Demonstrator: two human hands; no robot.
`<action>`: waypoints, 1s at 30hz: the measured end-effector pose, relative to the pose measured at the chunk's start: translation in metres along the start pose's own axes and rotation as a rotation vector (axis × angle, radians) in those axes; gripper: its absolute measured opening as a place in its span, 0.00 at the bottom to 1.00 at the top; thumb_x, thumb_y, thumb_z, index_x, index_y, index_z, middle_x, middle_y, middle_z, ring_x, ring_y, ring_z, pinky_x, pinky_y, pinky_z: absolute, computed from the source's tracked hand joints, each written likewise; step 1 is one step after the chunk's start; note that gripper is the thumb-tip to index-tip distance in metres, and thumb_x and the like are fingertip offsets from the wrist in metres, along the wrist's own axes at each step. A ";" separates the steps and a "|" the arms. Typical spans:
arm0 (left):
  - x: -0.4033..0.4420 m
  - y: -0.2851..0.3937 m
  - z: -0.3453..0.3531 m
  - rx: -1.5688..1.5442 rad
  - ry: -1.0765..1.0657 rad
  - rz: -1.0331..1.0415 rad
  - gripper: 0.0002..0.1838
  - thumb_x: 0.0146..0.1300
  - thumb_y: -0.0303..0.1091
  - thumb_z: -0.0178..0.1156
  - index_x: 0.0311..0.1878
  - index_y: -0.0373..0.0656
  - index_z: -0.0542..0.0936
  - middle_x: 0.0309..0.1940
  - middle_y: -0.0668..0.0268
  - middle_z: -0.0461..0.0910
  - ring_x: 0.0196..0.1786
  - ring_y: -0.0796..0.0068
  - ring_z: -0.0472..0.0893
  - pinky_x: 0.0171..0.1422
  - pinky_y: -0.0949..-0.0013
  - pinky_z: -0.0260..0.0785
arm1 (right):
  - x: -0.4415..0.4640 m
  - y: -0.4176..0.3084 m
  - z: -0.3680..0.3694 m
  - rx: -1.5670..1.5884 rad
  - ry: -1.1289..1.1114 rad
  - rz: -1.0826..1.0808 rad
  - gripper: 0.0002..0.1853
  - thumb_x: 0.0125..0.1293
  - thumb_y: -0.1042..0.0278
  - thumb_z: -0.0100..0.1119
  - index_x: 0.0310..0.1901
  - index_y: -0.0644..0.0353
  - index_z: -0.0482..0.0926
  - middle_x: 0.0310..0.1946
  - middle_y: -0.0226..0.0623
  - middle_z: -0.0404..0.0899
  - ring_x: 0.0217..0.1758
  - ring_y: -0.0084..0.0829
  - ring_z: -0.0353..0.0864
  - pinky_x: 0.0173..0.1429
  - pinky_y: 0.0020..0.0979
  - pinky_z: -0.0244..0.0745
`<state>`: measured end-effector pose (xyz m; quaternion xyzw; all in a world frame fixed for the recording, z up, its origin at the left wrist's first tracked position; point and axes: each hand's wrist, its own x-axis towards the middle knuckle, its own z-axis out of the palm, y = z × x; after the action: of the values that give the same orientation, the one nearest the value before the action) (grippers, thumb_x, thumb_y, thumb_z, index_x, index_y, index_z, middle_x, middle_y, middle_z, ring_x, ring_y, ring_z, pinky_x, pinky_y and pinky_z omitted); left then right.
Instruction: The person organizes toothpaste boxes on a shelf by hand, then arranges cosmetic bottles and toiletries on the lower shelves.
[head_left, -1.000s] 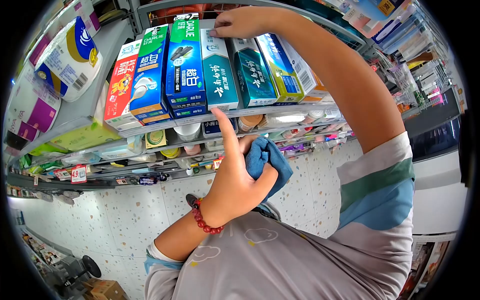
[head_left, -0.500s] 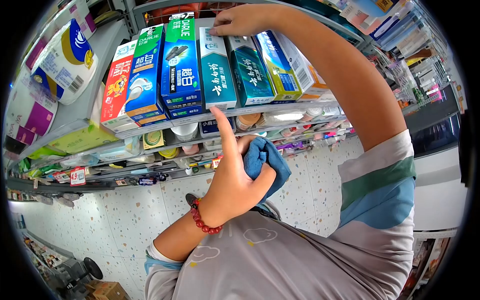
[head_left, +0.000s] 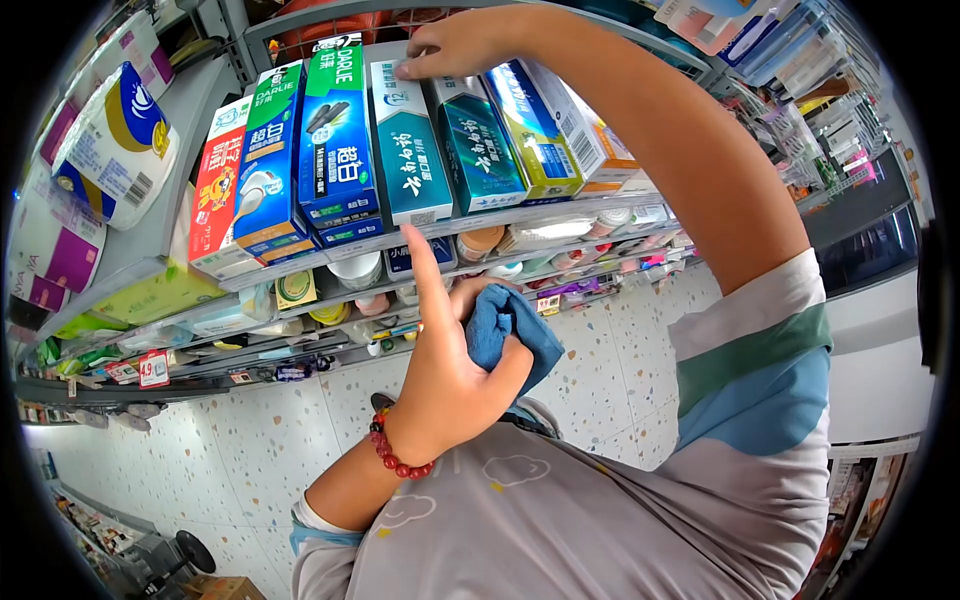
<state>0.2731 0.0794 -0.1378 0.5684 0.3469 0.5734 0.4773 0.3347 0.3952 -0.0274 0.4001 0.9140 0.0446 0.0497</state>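
My left hand (head_left: 450,375), with a red bead bracelet on its wrist, is closed around a bunched blue cloth (head_left: 522,335). Its index finger points up toward the front end of a teal-and-white toothpaste box (head_left: 412,160); whether it touches cannot be told. My right hand (head_left: 460,45) reaches over to that box's far end. There the thumb rests at the box's top, apart from the other fingers, which extend beyond it and are partly hidden. A blue-and-green DARLIE box (head_left: 337,140) stands on the left, and a darker teal toothpaste box (head_left: 480,150) on the right.
More toothpaste boxes flank these: a red-and-white box (head_left: 218,190), another DARLIE box (head_left: 270,170) and a yellow-green box (head_left: 545,145). Paper rolls (head_left: 120,150) sit at far left. Lower shelves hold tubs and packets. The shelf's front edge (head_left: 400,240) runs below the boxes.
The view has shifted slightly, so the shelf and boxes appear farther left and a little lower. Both hands keep nearly the same pose, the cloth still in the left.
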 end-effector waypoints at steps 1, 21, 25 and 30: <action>-0.001 0.001 0.000 0.014 -0.004 0.001 0.63 0.68 0.23 0.60 0.84 0.40 0.16 0.54 0.51 0.81 0.53 0.68 0.83 0.65 0.66 0.75 | 0.003 0.008 0.002 -0.001 -0.001 0.001 0.37 0.78 0.30 0.49 0.71 0.53 0.81 0.62 0.49 0.85 0.67 0.42 0.86 0.72 0.46 0.77; 0.022 -0.015 0.031 0.143 -0.114 -0.023 0.65 0.68 0.27 0.62 0.81 0.33 0.14 0.52 0.46 0.85 0.48 0.54 0.89 0.58 0.64 0.79 | -0.020 0.006 -0.004 -0.078 -0.169 0.081 0.35 0.83 0.33 0.40 0.77 0.49 0.72 0.65 0.44 0.84 0.67 0.40 0.86 0.72 0.46 0.76; 0.021 -0.018 0.030 0.185 -0.076 0.004 0.64 0.68 0.26 0.60 0.80 0.33 0.13 0.52 0.45 0.85 0.48 0.54 0.89 0.58 0.63 0.79 | -0.018 0.002 -0.001 -0.080 -0.152 0.077 0.35 0.84 0.34 0.39 0.78 0.50 0.72 0.67 0.46 0.82 0.70 0.42 0.84 0.74 0.47 0.75; 0.021 -0.015 0.029 0.149 -0.063 -0.015 0.64 0.68 0.26 0.60 0.80 0.34 0.12 0.52 0.44 0.85 0.48 0.54 0.89 0.57 0.63 0.80 | -0.013 0.002 -0.001 -0.083 -0.163 0.066 0.36 0.83 0.32 0.40 0.79 0.50 0.71 0.71 0.47 0.79 0.73 0.44 0.81 0.75 0.48 0.73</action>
<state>0.3062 0.0994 -0.1422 0.6177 0.3775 0.5241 0.4485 0.3451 0.3870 -0.0255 0.4300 0.8906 0.0513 0.1390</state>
